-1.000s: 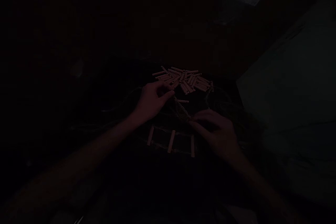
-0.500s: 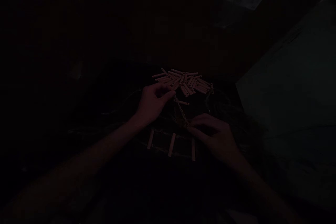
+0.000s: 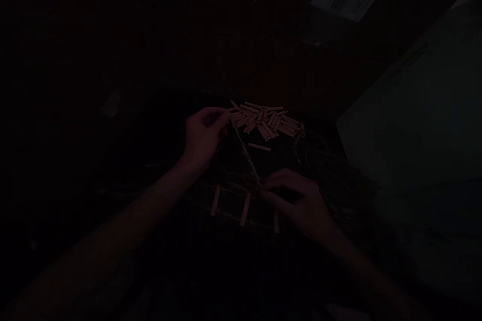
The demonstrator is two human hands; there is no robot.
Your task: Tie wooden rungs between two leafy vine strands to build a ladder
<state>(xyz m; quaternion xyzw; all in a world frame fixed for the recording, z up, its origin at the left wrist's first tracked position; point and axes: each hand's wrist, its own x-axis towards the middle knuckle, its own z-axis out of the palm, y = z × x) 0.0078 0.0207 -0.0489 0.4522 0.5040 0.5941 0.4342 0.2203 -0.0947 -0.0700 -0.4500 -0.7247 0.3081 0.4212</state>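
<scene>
Left hand (image 3: 206, 133) pinches the upper end of a twisted cord (image 3: 245, 151); right hand (image 3: 291, 198) pinches it lower down. Cord slants between them, above three strung sticks (image 3: 245, 209). Loose stick (image 3: 259, 147) lies near the stick pile (image 3: 265, 120). Scene very dark.

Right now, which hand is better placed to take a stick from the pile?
The left hand, probably: its fingertips are beside the pile, while the right hand sits farther off, near the spaced sticks. Both pinch the twisted cord, though.
</scene>
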